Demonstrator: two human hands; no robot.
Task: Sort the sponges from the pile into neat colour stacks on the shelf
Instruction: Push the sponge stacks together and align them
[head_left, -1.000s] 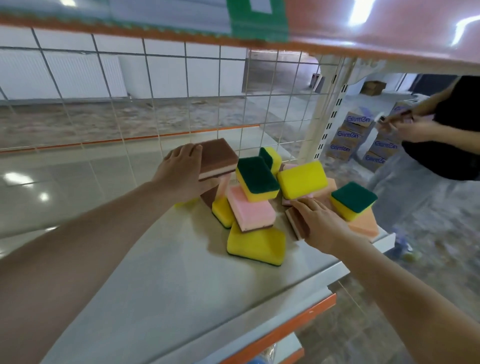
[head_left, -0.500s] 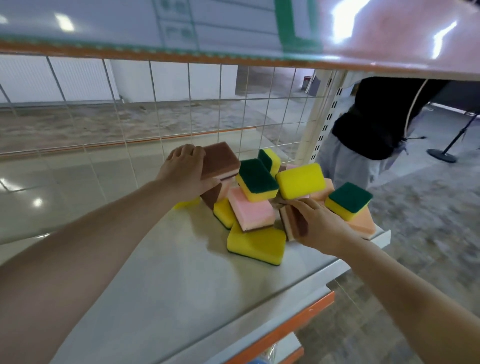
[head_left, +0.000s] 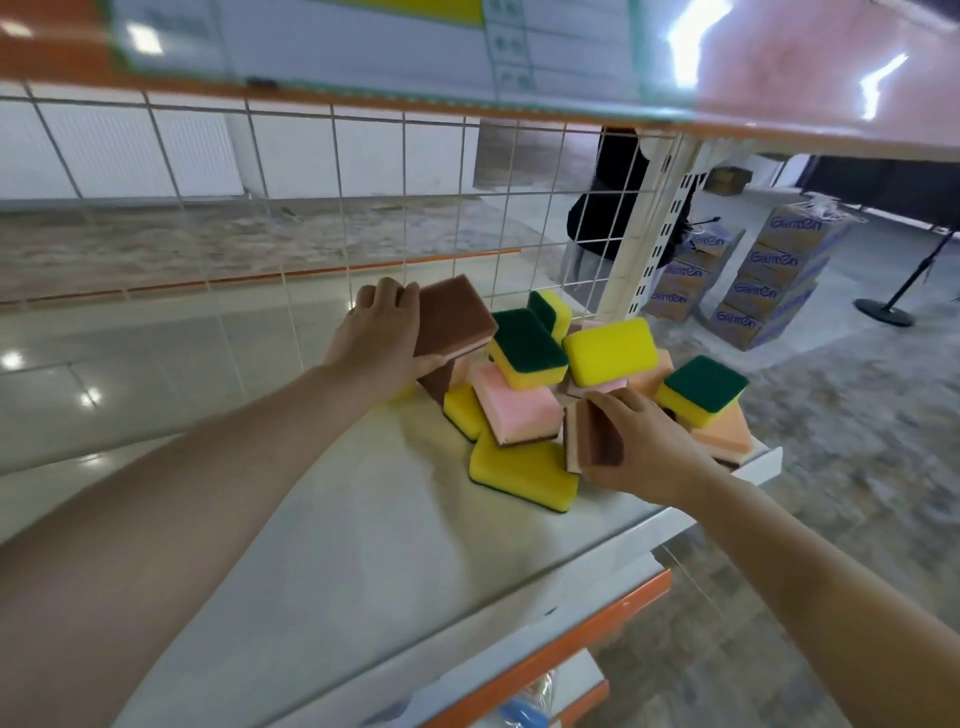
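Gripped one brown-topped sponge (head_left: 452, 314) left hand (head_left: 382, 338), another brown sponge (head_left: 597, 434) right hand (head_left: 631, 441), pile (head_left: 524, 410) between, left sponge at ten o'clock.

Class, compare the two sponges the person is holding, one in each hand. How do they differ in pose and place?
1. The left hand holds its brown-topped sponge nearly flat, brown face up; the right hand holds its brown-faced sponge on edge, brown face sideways.
2. The left sponge sits high at the back of the pile by the wire grid; the right sponge is low at the front, near the shelf.
Both have a brown scouring face over pale pink foam.
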